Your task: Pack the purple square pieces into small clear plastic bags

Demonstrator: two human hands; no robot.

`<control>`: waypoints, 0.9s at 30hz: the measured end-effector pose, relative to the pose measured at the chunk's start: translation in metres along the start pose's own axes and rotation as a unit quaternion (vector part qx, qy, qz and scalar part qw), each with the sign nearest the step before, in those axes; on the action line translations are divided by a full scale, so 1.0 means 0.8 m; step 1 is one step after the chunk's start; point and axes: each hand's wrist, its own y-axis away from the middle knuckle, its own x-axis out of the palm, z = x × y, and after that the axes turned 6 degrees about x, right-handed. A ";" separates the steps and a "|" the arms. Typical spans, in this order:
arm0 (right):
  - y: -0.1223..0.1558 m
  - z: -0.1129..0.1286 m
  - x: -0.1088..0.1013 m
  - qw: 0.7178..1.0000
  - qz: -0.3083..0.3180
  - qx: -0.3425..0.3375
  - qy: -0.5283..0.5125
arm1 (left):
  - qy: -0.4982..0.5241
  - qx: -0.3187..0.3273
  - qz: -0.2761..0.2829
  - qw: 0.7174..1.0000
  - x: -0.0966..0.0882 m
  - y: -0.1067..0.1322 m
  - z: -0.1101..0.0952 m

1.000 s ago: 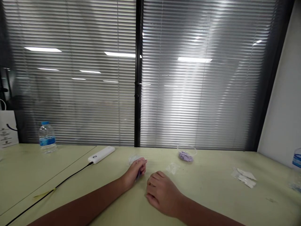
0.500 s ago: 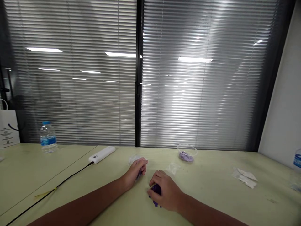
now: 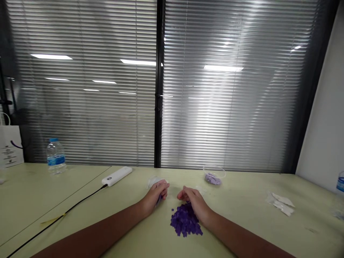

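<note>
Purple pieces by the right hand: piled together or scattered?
Piled together: the purple pieces overlap in one patch by the right hand, one stray apart.

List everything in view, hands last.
Pieces: many, purple, piled front centre
Tub: one, clear, lilac contents, far side
Plastic: two, clear, centre
Packets: about two, white, right
Device: one, white, left
Cable: one, black, left
Tie: one, yellow, on cable
Bottles: two, clear, left and right
Bag: one, white, left
Table: one, pale green, foreground
Blinds: two, grey, behind
Frame: one, black, between blinds
Wall: one, white, right
Left hand: one, curled on something purplish, left of pieces
Right hand: one, cupped, beside pieces
</note>
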 end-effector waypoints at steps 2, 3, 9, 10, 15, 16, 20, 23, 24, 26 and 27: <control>-0.001 0.002 -0.002 0.996 0.025 0.033 -0.075 | -0.002 0.000 -0.001 1.000 0.000 0.000 0.000; -0.002 0.003 -0.005 0.992 0.036 0.048 -0.107 | -0.004 0.001 -0.002 1.000 0.000 -0.001 0.000; -0.012 0.001 -0.019 0.970 -0.002 0.077 -0.230 | -0.016 0.004 0.000 1.000 -0.002 -0.003 0.004; -0.012 0.000 -0.019 0.969 -0.019 0.072 -0.236 | -0.017 0.004 0.001 1.000 -0.003 -0.003 0.005; -0.009 -0.004 -0.012 0.990 -0.028 0.042 -0.133 | -0.014 0.006 0.004 1.000 -0.005 -0.003 0.008; -0.008 -0.004 -0.010 0.992 -0.015 0.046 -0.115 | -0.013 0.006 0.005 1.000 -0.005 -0.003 0.009; -0.006 -0.003 -0.012 0.987 0.023 0.083 -0.134 | -0.009 0.009 0.008 1.000 -0.006 -0.005 0.012; -0.009 0.001 -0.017 0.980 0.038 0.114 -0.160 | -0.009 0.009 0.009 1.000 -0.007 -0.006 0.014; -0.009 0.002 -0.019 0.977 0.042 0.127 -0.163 | -0.009 0.009 0.010 1.000 -0.007 -0.006 0.014; -0.009 0.005 -0.020 0.975 0.044 0.144 -0.164 | -0.009 0.007 0.012 1.000 -0.007 -0.006 0.013; -0.008 0.006 -0.019 0.976 0.042 0.143 -0.161 | -0.010 0.006 0.014 1.000 -0.007 -0.006 0.013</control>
